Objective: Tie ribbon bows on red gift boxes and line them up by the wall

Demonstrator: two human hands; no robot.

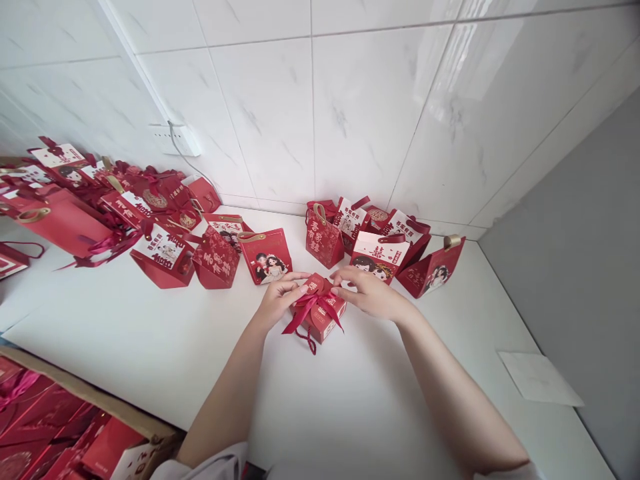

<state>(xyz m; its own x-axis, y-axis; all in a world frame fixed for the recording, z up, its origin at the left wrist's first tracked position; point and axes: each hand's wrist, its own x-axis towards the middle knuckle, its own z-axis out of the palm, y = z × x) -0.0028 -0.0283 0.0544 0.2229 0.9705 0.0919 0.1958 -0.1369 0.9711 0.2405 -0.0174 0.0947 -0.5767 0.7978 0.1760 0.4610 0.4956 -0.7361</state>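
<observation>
A small red gift box [325, 325] with a magenta ribbon bow on its front and a dark red cord loop hanging below stands on the white table. My left hand [283, 299] is at the box's upper left, thumb and fingers closed on its top edge. On the other side, my right hand [365, 292] has its bent fingers and thumb closed at the upper right corner of the box. Just behind my hands are a red box with a cartoon couple [267, 259] and a white-topped red box [377, 255].
Several red gift boxes [215, 260] stand at the back of the white table [150, 347], with a larger pile [75, 217] at the left. A carton [110, 403] of red boxes is at the lower left. White paper [540, 378] lies at the right edge, by a grey surface.
</observation>
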